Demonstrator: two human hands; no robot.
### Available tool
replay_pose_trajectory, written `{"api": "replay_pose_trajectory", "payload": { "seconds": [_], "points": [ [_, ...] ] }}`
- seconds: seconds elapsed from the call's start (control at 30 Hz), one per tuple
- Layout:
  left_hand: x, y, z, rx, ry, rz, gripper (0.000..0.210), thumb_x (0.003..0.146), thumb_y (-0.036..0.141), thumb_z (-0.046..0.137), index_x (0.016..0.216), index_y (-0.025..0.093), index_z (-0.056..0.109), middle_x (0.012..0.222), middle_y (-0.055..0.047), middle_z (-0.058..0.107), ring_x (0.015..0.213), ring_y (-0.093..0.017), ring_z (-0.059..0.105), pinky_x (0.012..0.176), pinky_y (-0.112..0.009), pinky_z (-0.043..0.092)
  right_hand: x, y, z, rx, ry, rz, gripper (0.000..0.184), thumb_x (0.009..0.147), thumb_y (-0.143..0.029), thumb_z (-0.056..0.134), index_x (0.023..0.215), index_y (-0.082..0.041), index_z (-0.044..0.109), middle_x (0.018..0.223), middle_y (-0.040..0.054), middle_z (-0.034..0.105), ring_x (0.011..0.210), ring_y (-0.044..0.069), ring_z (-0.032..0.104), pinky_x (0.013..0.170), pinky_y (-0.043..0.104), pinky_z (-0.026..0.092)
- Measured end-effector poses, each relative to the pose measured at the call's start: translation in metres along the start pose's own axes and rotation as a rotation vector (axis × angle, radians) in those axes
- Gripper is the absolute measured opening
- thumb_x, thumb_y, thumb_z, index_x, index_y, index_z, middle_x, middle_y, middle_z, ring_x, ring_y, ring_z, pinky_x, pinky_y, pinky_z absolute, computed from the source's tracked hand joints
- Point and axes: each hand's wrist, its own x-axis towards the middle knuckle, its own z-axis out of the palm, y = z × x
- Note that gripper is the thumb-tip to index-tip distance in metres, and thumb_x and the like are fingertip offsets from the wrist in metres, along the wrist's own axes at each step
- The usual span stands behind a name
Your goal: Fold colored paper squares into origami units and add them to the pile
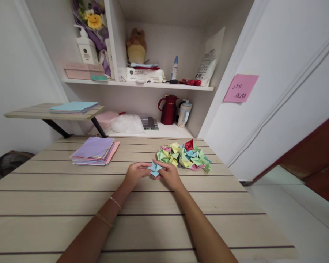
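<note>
A small folded piece of blue origami paper is held between both hands, just above the striped wooden table. My left hand pinches its left side with thumb and fingers. On the opposite side, my right hand grips the right edge, its fingers partly behind the paper. Just beyond my right hand lies a heap of folded paper pieces in green, yellow, pink, blue and red. Farther off to the left sits a stack of square paper sheets, purple on top.
A small raised shelf at the left carries blue sheets. Behind the table, a cubby holds a red jug, a pale tumbler and a white plastic bag. A pink note is stuck on the right wall.
</note>
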Motion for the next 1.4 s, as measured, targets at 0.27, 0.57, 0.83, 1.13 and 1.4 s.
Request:
{"api": "replay_pose_trajectory", "payload": {
  "seconds": [0.27,0.57,0.83,1.13,1.4],
  "points": [
    [0.001,0.004,-0.007,-0.114,0.053,-0.008,0.036,0.052,0.025,0.078,0.082,0.009,0.068,0.074,-0.009,0.071,0.067,-0.017,0.066,0.07,-0.028,0.053,-0.002,-0.01,-0.003,0.042,-0.06,-0.043,0.04,0.066,-0.035,0.07,0.103,-0.019,0.066,0.068,0.0024,0.069,0.059,0.015,0.061,0.06,0.031,0.052],
    [0.002,0.008,-0.006,-0.04,0.004,0.005,0.03,0.046,0.031,0.079,0.063,0.01,0.065,0.064,-0.005,0.069,0.058,-0.015,0.063,0.064,-0.029,0.054,-0.001,-0.012,-0.001,0.049,-0.002,-0.036,0.027,0.07,-0.042,0.064,0.078,-0.017,0.07,0.06,0.002,0.065,0.055,0.016,0.061,0.056,0.029,0.053],
    [0.001,0.003,-0.001,0.06,0.016,0.069,0.036,0.054,0.029,0.076,0.083,0.013,0.061,0.057,0.001,0.062,0.05,-0.012,0.059,0.053,-0.023,0.049,0.001,-0.003,0.005,0.102,0.156,-0.045,0.033,0.064,-0.035,0.069,0.092,-0.018,0.063,0.066,-0.0004,0.065,0.053,0.012,0.056,0.051,0.024,0.047],
    [0.002,0.001,-0.002,0.09,0.042,0.052,0.029,0.054,0.032,0.075,0.07,0.012,0.062,0.057,-0.002,0.064,0.047,-0.01,0.055,0.045,-0.019,0.042,0.001,0.002,0.006,0.017,0.058,-0.018,0.034,0.062,-0.033,0.071,0.092,-0.017,0.062,0.063,-0.0014,0.061,0.054,0.01,0.053,0.051,0.021,0.042],
    [0.0,0.003,-0.004,-0.159,0.104,-0.039,0.03,0.053,0.026,0.078,0.075,0.01,0.062,0.066,-0.004,0.066,0.058,-0.011,0.061,0.058,-0.022,0.05,0.002,0.003,0.005,0.185,0.048,0.087,0.027,0.061,-0.037,0.073,0.073,-0.015,0.063,0.057,-0.0011,0.061,0.051,0.008,0.053,0.052,0.02,0.042]
  ]
}}
